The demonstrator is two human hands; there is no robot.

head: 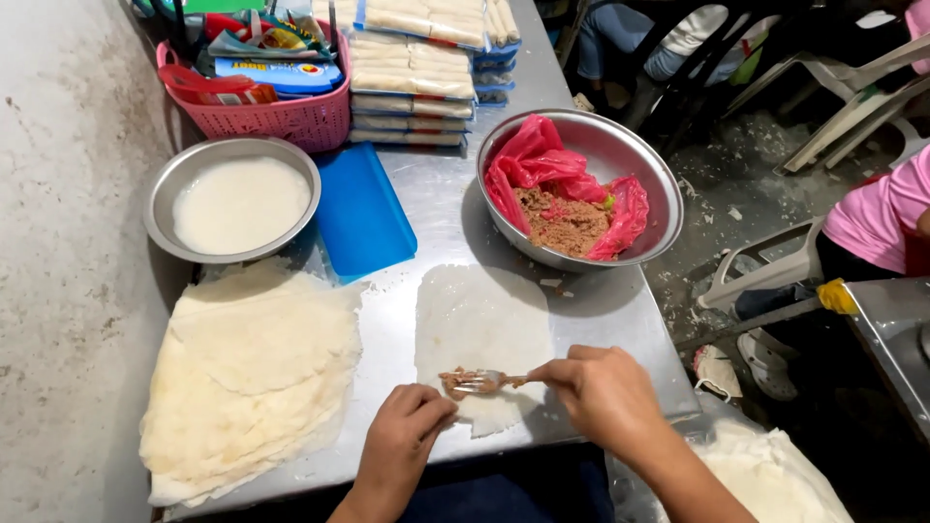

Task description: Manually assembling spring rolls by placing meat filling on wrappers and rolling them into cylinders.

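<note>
We have the fork [481,381] pinched in our right hand [603,392], tines loaded with meat filling over the single wrapper [481,324] on the steel table [436,208]. Left hand [405,428] fingertips touch the filling, holding nothing. Around: wrapper stack [250,373] left, meat bowl [579,187] beyond, white-liquid bowl [232,199], blue lid [360,211].

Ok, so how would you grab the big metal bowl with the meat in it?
Best by its rim: the big metal bowl has a thin lip all round and steep, slippery sides. Come from the near edge, facing the right hand, where the rim is bare. The red plastic bag drapes over the left side, so probably avoid that.
</note>
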